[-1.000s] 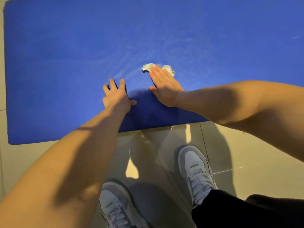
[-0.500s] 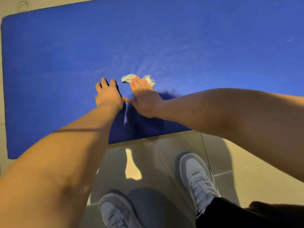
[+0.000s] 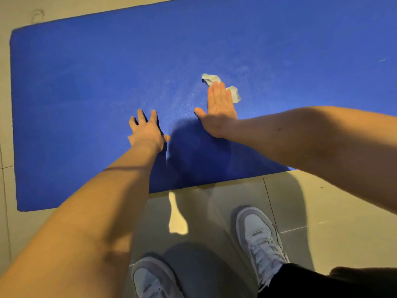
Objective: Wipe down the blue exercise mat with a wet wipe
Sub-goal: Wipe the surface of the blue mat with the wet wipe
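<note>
The blue exercise mat [image 3: 86,104] lies flat on the tiled floor and fills the upper part of the view. A crumpled white wet wipe [image 3: 233,93] lies on the mat under the straight fingers of my right hand [image 3: 219,110], which presses it down; the wipe's ends stick out past the fingertips and on the right side. My left hand [image 3: 147,131] rests flat on the mat to the left of it, fingers spread, holding nothing. A faint damp sheen shows on the mat around the wipe.
Beige floor tiles [image 3: 322,211] surround the mat's near and left edges. My two white sneakers, the left one [image 3: 154,278] and the right one [image 3: 260,237], stand on the tiles just in front of the mat. A dark trouser leg [image 3: 322,282] shows at the bottom right.
My right hand slid the wipe left toward my left hand, then back to the right and farther up the mat. The left hand stayed planted.
</note>
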A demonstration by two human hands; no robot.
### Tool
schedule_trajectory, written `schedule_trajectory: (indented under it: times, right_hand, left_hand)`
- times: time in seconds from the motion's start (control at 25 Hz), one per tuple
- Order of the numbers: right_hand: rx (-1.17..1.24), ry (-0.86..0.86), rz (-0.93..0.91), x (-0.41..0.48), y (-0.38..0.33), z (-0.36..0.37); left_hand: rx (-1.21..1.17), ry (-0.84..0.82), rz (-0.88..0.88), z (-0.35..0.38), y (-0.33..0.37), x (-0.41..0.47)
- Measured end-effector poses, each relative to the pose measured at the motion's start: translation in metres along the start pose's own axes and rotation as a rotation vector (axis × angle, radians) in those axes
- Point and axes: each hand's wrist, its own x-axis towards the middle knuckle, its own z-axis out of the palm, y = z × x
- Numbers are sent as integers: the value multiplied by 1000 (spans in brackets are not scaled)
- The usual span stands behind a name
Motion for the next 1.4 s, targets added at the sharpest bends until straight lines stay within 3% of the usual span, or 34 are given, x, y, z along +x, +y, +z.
schedule_trajectory:
  times: [0.16, 0.24, 0.32, 0.4, 0.56, 0.68, 0.76, 0.88, 1.04, 1.32, 1.4]
  right_hand:
    - [-75, -69, -334, -2, -63, 29]
    - [-106, -147, -461, 6, -66, 32]
    - [-107, -117, -532, 12, -51, 22]
    - [-77, -40, -475, 22, -23, 2]
    - [-51, 2, -82, 46, 34, -14]
    - [-111, -14, 148, 54, 15, 3]
    - [-56, 19, 75, 50, -18, 9]
    - [-60, 23, -231, 31, -61, 23]
    - [-183, -132, -527, 12, -68, 21]
    - [-153, -292, -259, 15, -40, -28]
    - [17, -311, -92, 11, -38, -40]
  left_hand:
    - [-19, 9, -4, 1, -1, 3]
    - [-19, 14, -1, 1, -2, 3]
    - [-49, 12, 2, 0, -2, 3]
    - [-82, 4, -3, 0, -1, 4]
    - [-104, -8, -7, -1, 0, 6]
    - [-120, -6, -3, 1, -1, 10]
    - [-118, -3, -1, 3, -2, 12]
    - [-107, 13, 11, 1, 0, 12]
    - [-83, 1, 14, -2, -3, 9]
    - [-102, 9, 38, -19, 21, -15]
    - [-167, 23, 61, -27, 29, -23]
